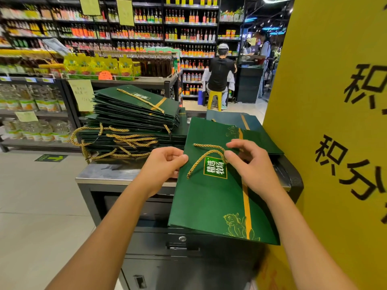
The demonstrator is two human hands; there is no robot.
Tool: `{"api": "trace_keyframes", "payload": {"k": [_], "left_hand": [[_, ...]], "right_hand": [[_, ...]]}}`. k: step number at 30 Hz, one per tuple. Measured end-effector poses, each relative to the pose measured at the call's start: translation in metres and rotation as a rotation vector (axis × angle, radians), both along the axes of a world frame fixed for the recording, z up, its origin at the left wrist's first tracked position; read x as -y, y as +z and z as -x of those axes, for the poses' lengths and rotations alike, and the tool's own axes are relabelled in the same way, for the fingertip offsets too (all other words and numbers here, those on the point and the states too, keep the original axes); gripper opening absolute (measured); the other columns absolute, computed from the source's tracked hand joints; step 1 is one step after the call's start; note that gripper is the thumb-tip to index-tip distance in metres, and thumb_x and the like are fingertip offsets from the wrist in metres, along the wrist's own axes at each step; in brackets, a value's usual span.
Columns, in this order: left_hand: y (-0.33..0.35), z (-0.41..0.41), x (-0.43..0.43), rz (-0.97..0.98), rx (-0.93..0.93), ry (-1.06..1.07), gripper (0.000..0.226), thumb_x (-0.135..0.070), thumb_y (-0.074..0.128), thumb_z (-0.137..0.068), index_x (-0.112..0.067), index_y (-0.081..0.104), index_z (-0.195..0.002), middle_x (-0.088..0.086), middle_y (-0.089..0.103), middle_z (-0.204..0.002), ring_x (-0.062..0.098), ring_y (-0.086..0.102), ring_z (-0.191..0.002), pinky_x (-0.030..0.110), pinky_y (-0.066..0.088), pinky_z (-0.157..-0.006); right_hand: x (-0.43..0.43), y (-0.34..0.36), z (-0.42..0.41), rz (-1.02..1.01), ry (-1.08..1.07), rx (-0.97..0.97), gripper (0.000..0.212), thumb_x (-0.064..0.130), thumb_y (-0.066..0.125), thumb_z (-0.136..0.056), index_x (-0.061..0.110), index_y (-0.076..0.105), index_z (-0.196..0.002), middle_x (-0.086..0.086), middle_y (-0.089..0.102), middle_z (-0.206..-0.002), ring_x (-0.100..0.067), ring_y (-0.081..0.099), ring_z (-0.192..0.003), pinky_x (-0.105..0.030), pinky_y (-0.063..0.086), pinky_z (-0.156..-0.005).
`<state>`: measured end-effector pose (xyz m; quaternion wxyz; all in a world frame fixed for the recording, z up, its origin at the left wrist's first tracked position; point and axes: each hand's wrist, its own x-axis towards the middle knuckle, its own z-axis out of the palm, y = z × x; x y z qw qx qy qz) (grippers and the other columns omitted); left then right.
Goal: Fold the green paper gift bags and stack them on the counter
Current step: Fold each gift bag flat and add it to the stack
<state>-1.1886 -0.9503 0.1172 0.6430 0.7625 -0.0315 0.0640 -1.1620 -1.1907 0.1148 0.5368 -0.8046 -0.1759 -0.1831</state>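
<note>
**Both hands on a flat green bag at the counter's edge**

The right hand (249,164) is arched over the bag. Its thumb and forefinger are closed in a pinch on the gold rope handle (201,160), and the other fingers are curled loosely above the paper. The left hand (165,162) grips the bag's left edge, thumb laid on top and fingers curled beneath. Both forearms reach in bare from the lower corners, the wrists nearly level.

The green paper gift bag (209,201) lies flat, tilted a little, its near end hanging past the counter (117,174). Its paper is smooth, matt, dark green, with crisp straight edges. The handle is twisted cord, looped loosely across the face beside a square green label (215,167) with white characters. A gold stripe (246,197) runs down the length of the bag, and a flower (234,225) is drawn in thin gold lines by the lower corner. More flat bags (261,139) of the same kind lie under its far end.

To the left, a tall stack of folded bags (134,114) sits on the counter, its layers fanned unevenly and gold cords spilling out on the near side. The counter top is dull brushed metal over a black cabinet (182,238) with a round lock. A yellow board (335,122) with large black brush characters fills the right side. Shelves (188,38) of bottles line the back, and a person (219,74) sits there on a yellow stool.
</note>
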Motion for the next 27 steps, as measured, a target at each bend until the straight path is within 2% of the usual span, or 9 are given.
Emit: {"api": "trace_keyframes", "payload": {"k": [4, 7, 11, 13, 17, 19, 21, 24, 27], "left_hand": [[0.000, 0.001, 0.000, 0.021, 0.011, 0.021, 0.013, -0.008, 0.060, -0.100, -0.002, 0.071, -0.103, 0.012, 0.076, -0.089, 0.014, 0.070, -0.075, 0.024, 0.057, -0.063], [-0.002, 0.003, 0.000, 0.050, 0.027, 0.040, 0.012, -0.008, 0.058, -0.101, -0.004, 0.070, -0.103, 0.007, 0.077, -0.088, 0.015, 0.071, -0.078, 0.026, 0.058, -0.065], [-0.003, 0.007, 0.004, 0.119, 0.056, 0.095, 0.012, -0.010, 0.060, -0.100, -0.007, 0.069, -0.109, 0.007, 0.079, -0.093, 0.021, 0.073, -0.084, 0.038, 0.060, -0.075], [-0.001, 0.010, 0.009, 0.133, 0.075, 0.144, 0.016, -0.013, 0.063, -0.099, -0.012, 0.067, -0.114, 0.007, 0.079, -0.094, 0.023, 0.075, -0.088, 0.040, 0.061, -0.079], [0.001, 0.017, 0.017, 0.141, 0.143, 0.236, 0.021, -0.012, 0.067, -0.097, -0.017, 0.057, -0.115, 0.011, 0.078, -0.085, 0.026, 0.076, -0.081, 0.043, 0.061, -0.069], [0.001, 0.016, 0.019, 0.079, 0.176, 0.259, 0.008, -0.011, 0.065, -0.097, -0.013, 0.064, -0.105, 0.009, 0.077, -0.083, 0.026, 0.075, -0.081, 0.045, 0.061, -0.072], [0.005, 0.014, 0.020, 0.032, 0.200, 0.268, 0.008, -0.009, 0.064, -0.097, -0.014, 0.070, -0.101, 0.005, 0.077, -0.085, 0.018, 0.074, -0.083, 0.034, 0.063, -0.071], [0.025, 0.011, 0.027, -0.002, 0.197, 0.185, 0.027, 0.003, 0.059, -0.096, -0.015, 0.070, -0.114, -0.003, 0.071, -0.093, 0.001, 0.069, -0.078, 0.013, 0.055, -0.065], [0.048, -0.003, 0.036, 0.005, 0.154, 0.069, 0.041, 0.008, 0.053, -0.097, -0.018, 0.063, -0.127, -0.006, 0.070, -0.099, -0.003, 0.068, -0.065, 0.010, 0.050, -0.057]], "right_hand": [[0.018, -0.015, 0.010, 0.191, -0.235, 0.010, 0.024, 0.030, 0.072, -0.091, 0.029, 0.069, -0.115, 0.006, 0.058, -0.131, -0.012, 0.048, -0.129, -0.036, 0.038, -0.112], [0.028, -0.020, 0.021, 0.218, -0.337, -0.049, 0.033, 0.034, 0.073, -0.090, 0.030, 0.065, -0.122, 0.002, 0.051, -0.138, -0.017, 0.042, -0.134, -0.033, 0.032, -0.108], [0.035, -0.018, 0.028, 0.135, -0.328, -0.081, 0.034, 0.032, 0.076, -0.089, 0.030, 0.065, -0.121, 0.006, 0.060, -0.124, -0.009, 0.054, -0.112, -0.029, 0.044, -0.097], [0.036, -0.014, 0.028, 0.102, -0.317, -0.079, 0.033, 0.028, 0.079, -0.087, 0.031, 0.067, -0.118, 0.006, 0.062, -0.121, -0.007, 0.056, -0.108, -0.027, 0.047, -0.098], [0.036, -0.007, 0.029, 0.082, -0.333, -0.085, 0.036, 0.027, 0.080, -0.086, 0.027, 0.070, -0.120, 0.008, 0.061, -0.118, 0.007, 0.053, -0.094, 0.000, 0.034, -0.079], [0.036, -0.005, 0.027, 0.073, -0.335, -0.083, 0.037, 0.026, 0.080, -0.086, 0.026, 0.070, -0.121, 0.008, 0.060, -0.118, 0.015, 0.050, -0.093, 0.000, 0.033, -0.077], [0.037, 0.000, 0.024, 0.058, -0.332, -0.073, 0.037, 0.024, 0.079, -0.086, 0.025, 0.070, -0.122, 0.007, 0.061, -0.120, 0.012, 0.052, -0.095, -0.008, 0.038, -0.085], [0.039, 0.014, 0.015, 0.048, -0.352, -0.060, 0.039, 0.022, 0.077, -0.088, 0.021, 0.069, -0.126, 0.004, 0.064, -0.124, -0.003, 0.056, -0.106, -0.024, 0.043, -0.096], [0.043, 0.035, -0.002, 0.087, -0.395, -0.055, 0.039, 0.023, 0.073, -0.091, 0.021, 0.067, -0.129, 0.003, 0.063, -0.131, -0.005, 0.052, -0.112, -0.027, 0.041, -0.096]]}}
